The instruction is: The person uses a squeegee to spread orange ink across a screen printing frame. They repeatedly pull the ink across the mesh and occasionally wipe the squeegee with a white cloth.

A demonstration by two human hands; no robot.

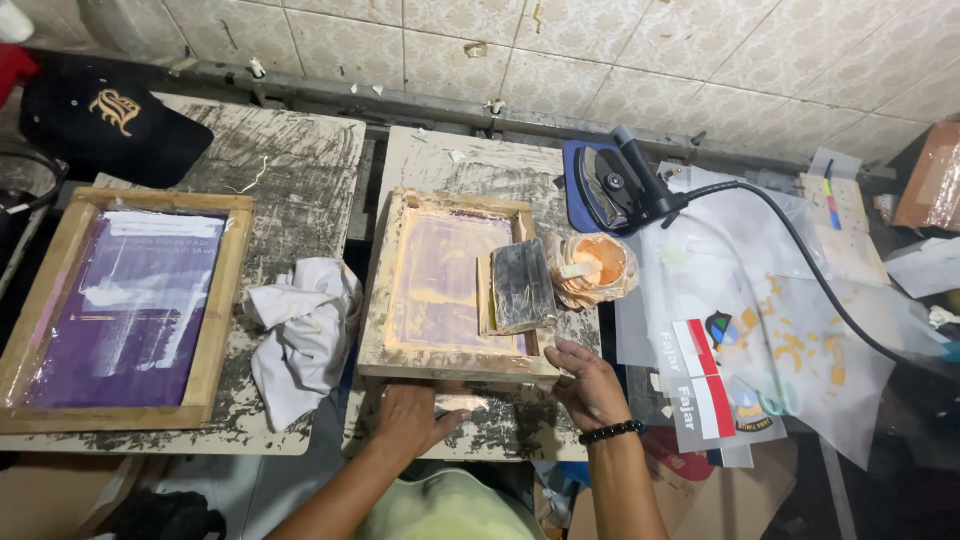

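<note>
A: Start from the middle frame [455, 285]. Where are the hands?

B: Both at its near edge. The left hand [412, 418] lies flat on the board [500, 430] just below that edge, fingers spread loosely, gripping nothing; a pale smear of ink sits right beside its fingertips. The right hand [590, 385] is at the frame's near right corner, fingers curled over the wooden rail and touching it. Whether it truly clamps the rail, I cannot tell. A black bead bracelet [610, 432] rings that wrist.

A: And inside the frame?

B: The mesh is purple with orange streaks. A squeegee [522, 285] rests on the right part of the mesh, its blade coated dark.

A: Beside it?

B: Just right of the frame, an ink cup [592, 265] wrapped in plastic, orange inside, with a stick in it. Beyond that cup, further right and back, a black iron [612, 185] on a blue pad, its cord trailing off to the right. Clear film sheets [760, 330] with printed shapes lie right of the frame.

A: Left of the frame?

B: A crumpled white rag [300, 335] just beside it, then a second frame [125, 310] with purple mesh well to the left. A black cap [105, 120] sits behind that one.
</note>
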